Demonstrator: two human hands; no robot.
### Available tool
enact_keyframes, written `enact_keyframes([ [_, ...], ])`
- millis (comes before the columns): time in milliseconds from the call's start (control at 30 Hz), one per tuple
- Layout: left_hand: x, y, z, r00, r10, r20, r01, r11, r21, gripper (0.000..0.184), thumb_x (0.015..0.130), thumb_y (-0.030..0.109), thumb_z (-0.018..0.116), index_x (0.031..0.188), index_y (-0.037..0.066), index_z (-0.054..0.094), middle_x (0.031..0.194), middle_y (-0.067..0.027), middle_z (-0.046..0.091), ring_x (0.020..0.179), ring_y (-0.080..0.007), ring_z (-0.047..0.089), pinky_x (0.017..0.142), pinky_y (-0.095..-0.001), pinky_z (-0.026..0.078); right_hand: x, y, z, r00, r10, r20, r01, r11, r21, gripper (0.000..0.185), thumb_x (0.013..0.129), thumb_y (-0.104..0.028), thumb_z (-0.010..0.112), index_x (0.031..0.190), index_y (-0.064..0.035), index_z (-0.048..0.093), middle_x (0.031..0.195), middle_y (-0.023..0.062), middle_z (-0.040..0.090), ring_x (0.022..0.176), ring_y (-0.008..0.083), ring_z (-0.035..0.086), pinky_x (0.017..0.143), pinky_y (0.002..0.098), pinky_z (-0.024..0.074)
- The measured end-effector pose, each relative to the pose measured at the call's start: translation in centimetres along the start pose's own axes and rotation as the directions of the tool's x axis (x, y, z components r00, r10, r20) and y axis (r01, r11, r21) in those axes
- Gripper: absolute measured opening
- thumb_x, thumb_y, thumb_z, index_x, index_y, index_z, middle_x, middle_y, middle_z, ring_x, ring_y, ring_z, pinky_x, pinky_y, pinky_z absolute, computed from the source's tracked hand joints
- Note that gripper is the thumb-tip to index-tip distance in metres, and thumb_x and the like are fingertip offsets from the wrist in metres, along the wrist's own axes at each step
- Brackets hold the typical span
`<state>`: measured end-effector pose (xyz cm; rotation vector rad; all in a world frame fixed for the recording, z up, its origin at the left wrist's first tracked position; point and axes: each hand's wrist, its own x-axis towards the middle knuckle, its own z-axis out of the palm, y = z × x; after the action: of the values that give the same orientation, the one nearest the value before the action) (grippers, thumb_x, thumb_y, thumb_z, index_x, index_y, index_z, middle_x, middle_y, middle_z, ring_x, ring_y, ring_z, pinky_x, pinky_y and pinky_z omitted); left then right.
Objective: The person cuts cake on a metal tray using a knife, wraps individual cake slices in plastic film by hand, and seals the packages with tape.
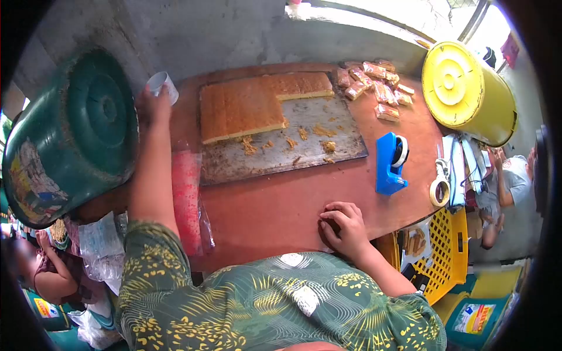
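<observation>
My left hand [155,105] reaches to the far left of the table, its fingers wrapped round a white translucent cup [163,86] beside the green bucket. Near the table's front edge my right hand [342,225] rests on the brown surface, fingers curled, and nothing shows in it. Between and beyond the hands, a slab of brown-topped cake [243,108] lies on a metal tray [234,165], with crumbs where part of it is gone. Right of the tray stands a blue tape dispenser [387,167]. Red-patterned plastic bags [186,196] lie left of the tray's near corner.
Wrapped cake pieces [380,82] are piled at the back right by a yellow bucket [468,88]. Scissors and a tape roll [439,192] lie at the right edge, above a yellow crate [448,251]. A large green bucket [73,134] stands left. Other people are at both sides.
</observation>
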<state>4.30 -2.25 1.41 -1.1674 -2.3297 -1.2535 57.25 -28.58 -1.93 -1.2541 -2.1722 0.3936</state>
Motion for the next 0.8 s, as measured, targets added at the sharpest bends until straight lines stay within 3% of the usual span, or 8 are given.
enact_keyframes([
  [67,-6.3,5.5,-4.1,0.951,0.297,0.084,-0.263,0.922,-0.282,0.038,0.093,0.027,0.071,0.119,0.0,0.071,0.12,-0.0216,0.072,0.119,-0.0394,0.065,0.105,-0.0476,0.05,0.0,-0.3,0.4,1.0,-0.008,-0.016,0.009,1.0,0.018,0.019,0.082,-0.012,0.079,0.101,-0.0118,0.075,0.115,0.0092,0.071,0.11,0.0336,0.065,0.096,0.0456,0.0494],
  [133,-12.8,8.0,-5.8,0.736,0.638,0.227,-0.431,0.7,-0.57,0.03,0.087,0.023,0.074,0.109,0.002,0.075,0.115,-0.0182,0.072,0.109,-0.0358,0.067,0.097,-0.0441,0.053,0.0,0.2,0.2,0.999,-0.037,-0.029,0.038,0.999,0.02,0.02,0.081,-0.012,0.079,0.101,-0.0117,0.075,0.114,0.0103,0.071,0.11,0.0345,0.064,0.096,0.0458,0.0494],
  [167,-16.0,9.9,-8.5,0.602,0.688,0.406,-0.384,0.695,-0.608,0.031,0.085,0.022,0.077,0.11,0.005,0.076,0.11,-0.0156,0.071,0.109,-0.0358,0.064,0.102,-0.0464,0.049,-0.2,0.4,0.4,0.999,-0.035,-0.032,0.037,0.997,0.062,0.02,0.081,-0.012,0.079,0.101,-0.0117,0.075,0.114,0.011,0.07,0.111,0.035,0.064,0.096,0.0461,0.0496],
  [200,-19.4,10.1,-9.4,0.5,0.787,0.361,-0.557,0.611,-0.562,0.038,0.083,0.026,0.078,0.114,0.005,0.075,0.113,-0.0153,0.069,0.112,-0.0376,0.06,0.106,-0.05,0.044,-0.1,0.9,0.6,0.999,-0.036,-0.038,0.04,0.994,0.104,0.021,0.08,-0.012,0.079,0.101,-0.0116,0.075,0.114,0.0117,0.07,0.111,0.0355,0.064,0.096,0.0465,0.0498],
  [267,-25.5,9.6,-11.3,0.387,0.697,0.603,-0.549,0.7,-0.456,0.065,0.087,0.037,0.078,0.137,0.0,0.062,0.143,-0.0174,0.052,0.132,-0.0379,0.047,0.115,-0.0499,0.037,0.9,1.3,0.5,0.995,-0.074,-0.064,0.082,0.988,0.131,0.024,0.079,-0.01,0.079,0.102,-0.0108,0.074,0.114,0.0137,0.069,0.11,0.0373,0.064,0.095,0.0472,0.051],
  [433,-31.8,9.8,-14.2,0.424,0.616,0.663,-0.553,0.756,-0.349,0.085,0.089,0.047,0.076,0.152,-0.001,0.045,0.156,-0.0177,0.039,0.148,-0.0394,0.032,0.124,-0.0545,0.025,11.5,2.3,1.3,0.947,-0.263,-0.186,0.252,0.964,-0.081,0.03,0.081,-0.015,0.082,0.109,-0.0115,0.073,0.12,0.0134,0.068,0.112,0.0367,0.064,0.095,0.0479,0.0515],
  [567,-32.1,8.6,-12.7,0.553,0.545,0.631,-0.557,0.805,-0.207,0.091,0.09,0.053,0.072,0.156,0.0,0.04,0.161,-0.0176,0.034,0.154,-0.0396,0.023,0.126,-0.0625,0.015,19.8,3.2,4.4,0.987,-0.117,-0.113,0.098,0.982,-0.161,0.044,0.081,-0.027,0.084,0.122,-0.0154,0.071,0.131,0.0117,0.064,0.125,0.0342,0.058,0.104,0.0475,0.0475],
  [800,-32.2,8.2,-12.3,0.529,0.521,0.67,-0.548,0.812,-0.2,0.088,0.09,0.055,0.069,0.155,0.002,0.043,0.16,-0.0132,0.038,0.151,-0.0359,0.028,0.121,-0.0642,0.018,25.9,3.0,8.1,0.999,0.042,-0.016,-0.045,0.937,-0.347,0.075,0.076,-0.038,0.089,0.142,-0.0195,0.059,0.142,0.0107,0.057,0.136,0.0326,0.052,0.112,0.049,0.0419],
])
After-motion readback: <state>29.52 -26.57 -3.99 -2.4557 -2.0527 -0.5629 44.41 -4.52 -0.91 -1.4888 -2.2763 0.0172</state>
